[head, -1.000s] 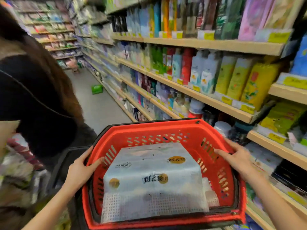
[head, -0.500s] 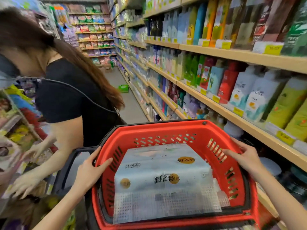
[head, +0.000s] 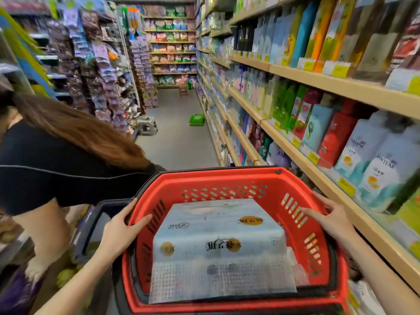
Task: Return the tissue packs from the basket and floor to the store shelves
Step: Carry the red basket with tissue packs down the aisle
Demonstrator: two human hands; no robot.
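Two hands on one red basket (head: 227, 185): hard moulded plastic, rounded corners, walls pierced with slanted slots, black rim band and black handle folded down outside. Left hand (head: 120, 233) clamped over the left rim, thumb hooked inside against the slotted wall, fingers wrapped outside. Right hand (head: 327, 219) laid over the right rim, fingers spread, fingertips reaching down the inner wall.

Filling most of the basket, between the hands: a large tissue pack (head: 220, 246), soft rectangular block in glossy pale-blue film, printed with dark characters and gold discs, nearer face showing a dotted grid pattern. Touched by neither hand; left thumb just beside its left edge, right fingertips near its upper right corner. Something pale and crumpled wedged at its right side, too blurred to identify.

Further along the grey floor (head: 177, 142), well apart from the basket: a green pack (head: 197, 120) lying near the foot of the right-hand shelves.

On the right, wooden shelves (head: 302, 153) with yellow price tags, crowded with upright bottles (head: 372, 164) in white, red, teal and green. On the left, racks of small hanging packets. Close on the left, a person (head: 68, 160) in a black top with long brown hair, bent forward and crowding the aisle beside the basket. Small stool (head: 147, 128) standing beyond.
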